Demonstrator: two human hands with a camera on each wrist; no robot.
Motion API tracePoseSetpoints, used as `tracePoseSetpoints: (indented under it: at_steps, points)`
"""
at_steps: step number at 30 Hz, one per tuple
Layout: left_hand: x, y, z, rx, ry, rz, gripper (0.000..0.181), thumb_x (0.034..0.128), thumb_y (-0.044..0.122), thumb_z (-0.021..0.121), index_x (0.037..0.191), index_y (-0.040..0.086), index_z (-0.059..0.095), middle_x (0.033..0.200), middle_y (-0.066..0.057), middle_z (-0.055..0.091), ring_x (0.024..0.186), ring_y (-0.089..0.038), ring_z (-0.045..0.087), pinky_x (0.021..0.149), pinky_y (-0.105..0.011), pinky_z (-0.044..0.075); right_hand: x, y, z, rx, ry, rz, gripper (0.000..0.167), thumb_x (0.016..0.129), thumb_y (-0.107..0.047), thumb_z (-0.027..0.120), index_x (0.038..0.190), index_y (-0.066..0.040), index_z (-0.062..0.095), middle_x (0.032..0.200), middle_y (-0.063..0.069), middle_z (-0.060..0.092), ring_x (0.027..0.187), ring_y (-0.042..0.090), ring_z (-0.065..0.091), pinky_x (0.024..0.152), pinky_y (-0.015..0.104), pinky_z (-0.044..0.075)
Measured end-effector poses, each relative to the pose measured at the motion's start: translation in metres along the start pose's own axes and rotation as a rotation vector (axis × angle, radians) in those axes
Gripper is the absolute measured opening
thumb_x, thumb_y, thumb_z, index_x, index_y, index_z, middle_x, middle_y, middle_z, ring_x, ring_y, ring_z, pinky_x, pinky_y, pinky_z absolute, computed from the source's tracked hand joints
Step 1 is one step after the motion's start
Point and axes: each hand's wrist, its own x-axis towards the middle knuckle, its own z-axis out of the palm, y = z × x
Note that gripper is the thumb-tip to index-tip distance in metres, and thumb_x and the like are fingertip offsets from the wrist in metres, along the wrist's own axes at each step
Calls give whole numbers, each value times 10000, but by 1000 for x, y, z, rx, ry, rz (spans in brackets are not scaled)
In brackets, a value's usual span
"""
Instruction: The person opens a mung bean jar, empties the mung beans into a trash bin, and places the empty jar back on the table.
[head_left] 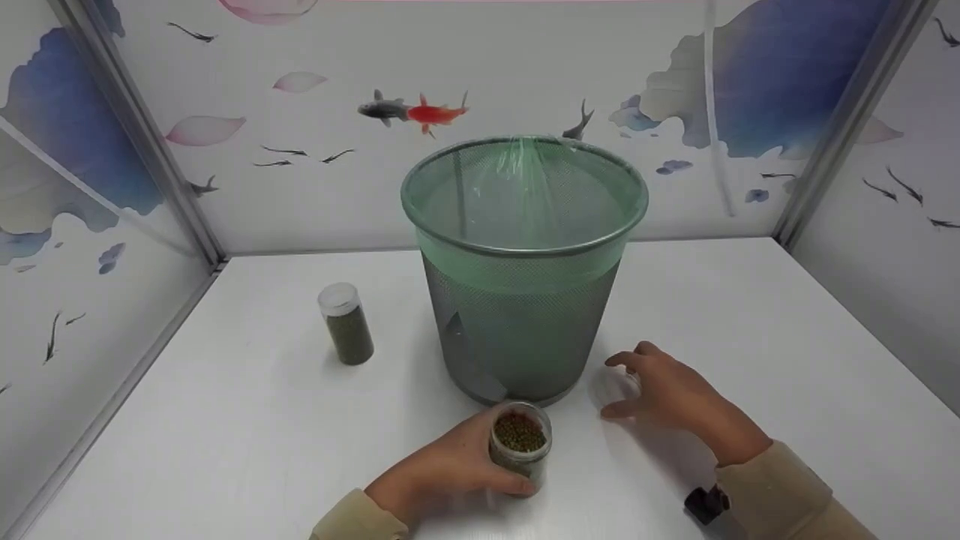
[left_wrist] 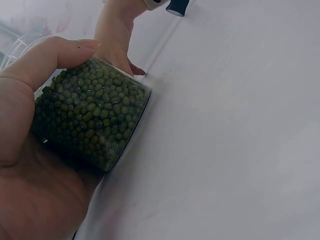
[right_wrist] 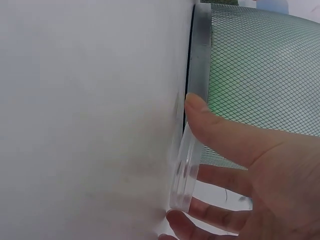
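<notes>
From here I see the left hand (head_left: 469, 459) gripping and partly hiding a clear cylindrical plastic jar of green beans (head_left: 529, 466); a clear round plastic lid (right_wrist: 186, 170) sits between thumb and fingers of the right hand (head_left: 667, 394) (pinched or not, I can't tell).

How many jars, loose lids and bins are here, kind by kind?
Jars: 2 (an open jar of green beans in the left hand, a second jar standing apart)
Loose lids: 1 (a clear lid between the right hand's thumb and fingers)
Bins: 1 (a mesh bin)
Total: 4
</notes>
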Motion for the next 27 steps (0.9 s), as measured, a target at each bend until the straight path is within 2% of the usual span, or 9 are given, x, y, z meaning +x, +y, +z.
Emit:
tracePoseSetpoints:
  at_steps: [7,16,22,25,27]
  points:
    - [0,0,1,10,10,14,729,792,116,926,1423,210,573,1301,69,630,1247,-115,570,1143,-329,419,3,0,4,-5,18,-13,739,789,-355,956,1363,4,659,1157,166,596,1051,386,630,836,536,553]
    - [-1,1,0,-7,5,12,718,799,104,922,1418,210,575,1304,62,631,1251,-121,572,1151,-333,416,4,-1,5,-2,16,-22,789,800,-357,951,1417,13,628,1223,184,590,1145,419,597,894,567,547]
    - [-1,-1,0,-9,2,31,713,795,101,920,1414,200,582,1295,61,640,1244,-118,579,1153,-320,413,3,-1,2,7,15,-13,828,809,-422,938,1451,-20,605,1255,178,590,1148,409,607,886,559,551]
    - [-1,-1,0,-9,-2,25,722,794,107,916,1422,210,575,1306,63,633,1252,-117,574,1153,-325,414,1,2,-3,28,17,3,834,832,-473,910,1471,-43,591,1299,177,579,1032,320,628,833,505,550]
    - [0,0,0,-7,-1,11,737,791,109,914,1433,222,568,1316,68,626,1260,-115,566,1157,-338,409,0,5,-9,48,33,2,823,859,-486,884,1479,-39,582,1324,189,567,1032,318,635,827,500,548]
